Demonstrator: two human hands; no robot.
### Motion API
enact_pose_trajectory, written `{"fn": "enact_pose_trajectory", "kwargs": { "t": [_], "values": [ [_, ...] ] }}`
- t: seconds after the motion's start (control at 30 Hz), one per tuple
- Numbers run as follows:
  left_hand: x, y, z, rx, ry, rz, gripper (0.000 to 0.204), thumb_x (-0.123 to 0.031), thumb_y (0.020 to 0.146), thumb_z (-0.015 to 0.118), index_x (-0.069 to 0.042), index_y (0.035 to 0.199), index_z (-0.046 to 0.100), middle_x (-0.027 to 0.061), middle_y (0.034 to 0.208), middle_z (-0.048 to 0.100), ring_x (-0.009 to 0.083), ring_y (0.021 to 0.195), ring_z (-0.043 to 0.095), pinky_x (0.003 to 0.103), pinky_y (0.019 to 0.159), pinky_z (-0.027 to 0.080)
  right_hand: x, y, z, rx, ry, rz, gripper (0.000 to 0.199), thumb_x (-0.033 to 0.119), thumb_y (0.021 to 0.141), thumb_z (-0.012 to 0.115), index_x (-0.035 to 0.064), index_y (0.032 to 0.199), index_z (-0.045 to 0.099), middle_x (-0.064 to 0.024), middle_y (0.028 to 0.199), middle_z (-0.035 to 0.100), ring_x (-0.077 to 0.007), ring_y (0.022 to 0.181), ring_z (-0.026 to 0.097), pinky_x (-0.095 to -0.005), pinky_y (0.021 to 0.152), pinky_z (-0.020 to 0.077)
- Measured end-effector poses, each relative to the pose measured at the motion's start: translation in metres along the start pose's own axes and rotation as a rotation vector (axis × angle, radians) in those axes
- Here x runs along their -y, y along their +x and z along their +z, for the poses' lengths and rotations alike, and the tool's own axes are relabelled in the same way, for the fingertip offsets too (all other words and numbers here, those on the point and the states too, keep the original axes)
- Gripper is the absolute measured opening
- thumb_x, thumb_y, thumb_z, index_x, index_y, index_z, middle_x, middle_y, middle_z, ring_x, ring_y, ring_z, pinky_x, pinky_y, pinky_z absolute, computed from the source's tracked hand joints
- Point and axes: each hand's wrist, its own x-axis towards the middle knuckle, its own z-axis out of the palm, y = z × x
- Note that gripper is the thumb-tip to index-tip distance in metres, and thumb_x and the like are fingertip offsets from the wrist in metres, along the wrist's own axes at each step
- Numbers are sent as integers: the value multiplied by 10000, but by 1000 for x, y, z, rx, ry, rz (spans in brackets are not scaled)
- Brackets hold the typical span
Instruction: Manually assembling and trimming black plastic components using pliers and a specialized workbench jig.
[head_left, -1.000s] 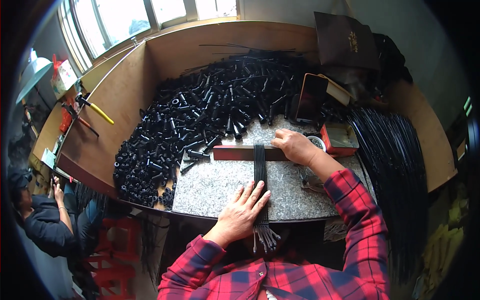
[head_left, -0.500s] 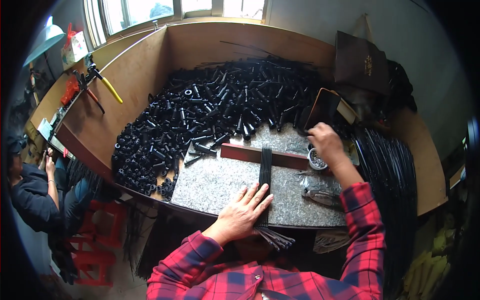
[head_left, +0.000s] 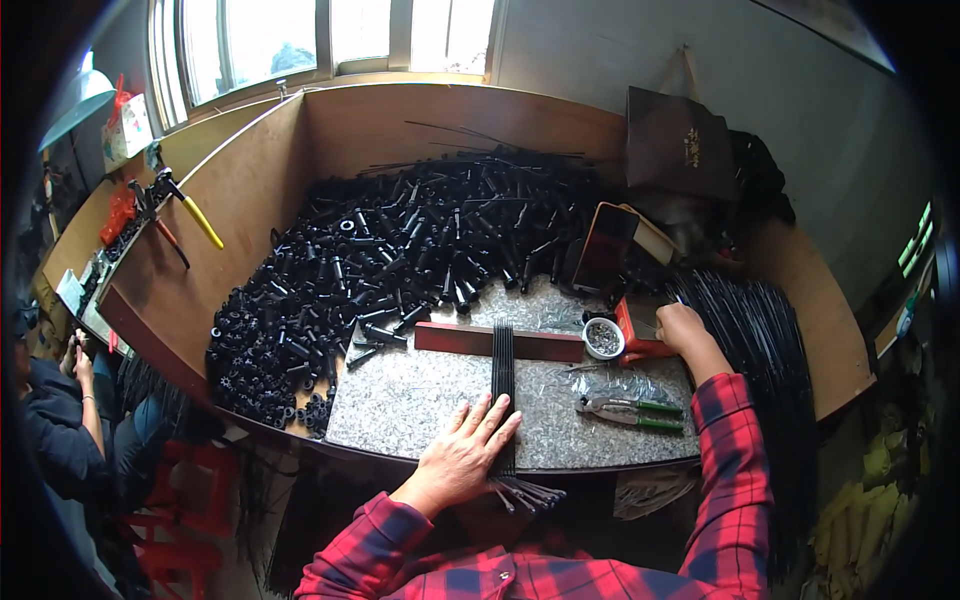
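Observation:
My left hand lies flat, fingers spread, on the near end of a bundle of thin black rods that runs across a dark red bar on the speckled stone slab. My right hand is out to the right, by a red box and the edge of a large heap of long black rods. Its fingers are curled, and what they hold is hidden. A small white bowl of metal bits stands just left of that hand.
A big pile of black plastic tubes fills the wooden tray behind the slab. Green-handled pliers and a clear plastic bag lie on the slab's right. A dark paper bag stands at the back. Another person sits at left.
My right hand has moved from the red bar to the right, past the white bowl, toward the long black rods. My left hand has stayed on the bundle.

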Motion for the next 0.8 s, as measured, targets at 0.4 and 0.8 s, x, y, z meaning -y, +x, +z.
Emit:
{"fn": "enact_pose_trajectory", "kwargs": {
  "t": [0.4,0.8],
  "values": [
    [12,1,22,-7,148,25,739,-246,750,618,-68,1410,337,203,1477,272,395,1357,273,506,1094,238,134,-13,-22,-439,393,-552,259,-38,752,493,62,965,599,-130,955,565,-317,936,587,-389,802,497],
    [2,4,11,-13,38,21,813,-547,796,576,-43,1394,353,222,1462,285,404,1354,267,509,1091,235,167,-3,3,-412,243,-588,142,72,786,533,68,885,635,-115,891,583,-276,896,596,-370,783,502]
  ]
}}
